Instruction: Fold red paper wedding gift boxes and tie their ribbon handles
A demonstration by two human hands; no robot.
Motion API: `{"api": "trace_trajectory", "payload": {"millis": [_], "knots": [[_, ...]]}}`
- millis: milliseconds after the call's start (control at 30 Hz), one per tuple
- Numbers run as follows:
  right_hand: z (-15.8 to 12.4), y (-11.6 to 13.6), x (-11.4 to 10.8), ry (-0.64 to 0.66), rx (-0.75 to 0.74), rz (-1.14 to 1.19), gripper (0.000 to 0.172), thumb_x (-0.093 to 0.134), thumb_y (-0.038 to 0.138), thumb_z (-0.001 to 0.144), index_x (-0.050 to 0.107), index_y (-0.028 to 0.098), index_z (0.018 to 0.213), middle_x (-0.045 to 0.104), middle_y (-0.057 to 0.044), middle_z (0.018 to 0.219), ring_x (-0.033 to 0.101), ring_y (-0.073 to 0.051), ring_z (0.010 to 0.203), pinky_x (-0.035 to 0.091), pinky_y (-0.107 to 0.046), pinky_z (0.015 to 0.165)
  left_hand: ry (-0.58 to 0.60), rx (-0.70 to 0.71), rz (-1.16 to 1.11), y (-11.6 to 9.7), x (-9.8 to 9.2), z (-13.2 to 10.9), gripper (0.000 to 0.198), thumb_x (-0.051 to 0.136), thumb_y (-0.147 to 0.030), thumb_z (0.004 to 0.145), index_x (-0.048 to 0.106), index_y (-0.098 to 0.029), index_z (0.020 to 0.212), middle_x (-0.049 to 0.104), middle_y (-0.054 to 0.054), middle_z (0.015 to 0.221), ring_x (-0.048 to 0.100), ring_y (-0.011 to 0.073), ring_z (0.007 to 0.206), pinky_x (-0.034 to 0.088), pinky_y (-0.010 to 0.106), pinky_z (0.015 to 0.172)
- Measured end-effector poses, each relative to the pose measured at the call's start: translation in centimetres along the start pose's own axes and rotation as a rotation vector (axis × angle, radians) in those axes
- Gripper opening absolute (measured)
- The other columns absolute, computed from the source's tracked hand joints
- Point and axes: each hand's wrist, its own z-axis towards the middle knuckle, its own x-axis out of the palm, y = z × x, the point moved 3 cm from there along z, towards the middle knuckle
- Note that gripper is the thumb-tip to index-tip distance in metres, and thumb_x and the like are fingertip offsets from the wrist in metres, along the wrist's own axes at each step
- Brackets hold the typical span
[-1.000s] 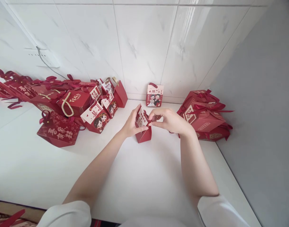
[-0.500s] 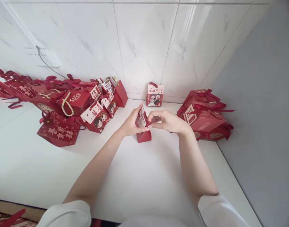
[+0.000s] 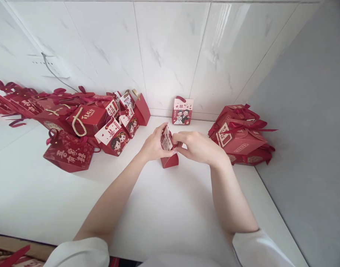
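Observation:
A small red gift box (image 3: 170, 160) with a white printed flap stands on the white counter (image 3: 164, 215) in the middle of the view. My left hand (image 3: 154, 145) grips its left side, fingers curled round the top flap. My right hand (image 3: 198, 146) is closed on the box's top from the right, fingertips pinched at the flap. The top of the box is partly hidden between both hands.
A heap of red gift boxes and bags (image 3: 75, 122) with ribbons lies at the left. One small box with a cartoon couple (image 3: 182, 111) stands against the tiled wall. More red ribboned boxes (image 3: 239, 139) are stacked at the right, near a grey side wall.
My right hand has closed in further over the top of the box, fingers tucked tighter. The box and my left hand have barely shifted.

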Motion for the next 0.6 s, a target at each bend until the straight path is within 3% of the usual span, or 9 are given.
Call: {"api": "trace_trajectory", "payload": {"millis": [267, 400, 600], "knots": [[-0.1, 1.0, -0.1, -0.006, 0.138, -0.202, 0.011, 0.052, 0.014, 0.087, 0.059, 0.020, 0.081, 0.063, -0.004, 0.070, 0.051, -0.017, 0.058, 0.021, -0.029, 0.052, -0.008, -0.030, 0.035, 0.0, 0.1, -0.1, 0.108, 0.078, -0.042, 0.061, 0.022, -0.025, 0.152, 0.041, 0.012, 0.149, 0.048, 0.0360, 0.130, 0.044, 0.047, 0.103], [-0.4, 1.3, -0.2, -0.001, 0.202, -0.253, 0.025, 0.050, 0.017, 0.090, 0.059, 0.019, 0.067, 0.054, -0.005, 0.057, 0.047, -0.017, 0.052, 0.019, -0.031, 0.052, -0.018, -0.079, 0.075, -0.2, 0.2, -0.1, 0.108, 0.078, -0.046, 0.062, 0.022, -0.026, 0.152, 0.041, 0.013, 0.149, 0.048, 0.0390, 0.128, 0.043, 0.049, 0.102], [-0.8, 0.4, -0.6, -0.080, 0.220, -0.108, 0.022, 0.053, 0.018, 0.088, 0.064, 0.021, 0.069, 0.059, -0.004, 0.059, 0.050, -0.016, 0.053, 0.027, -0.029, 0.051, -0.068, -0.142, 0.146, -0.8, 0.7, -0.2, 0.112, 0.077, -0.058, 0.062, 0.020, -0.023, 0.152, 0.044, 0.018, 0.144, 0.053, 0.0412, 0.122, 0.044, 0.050, 0.097]]}}
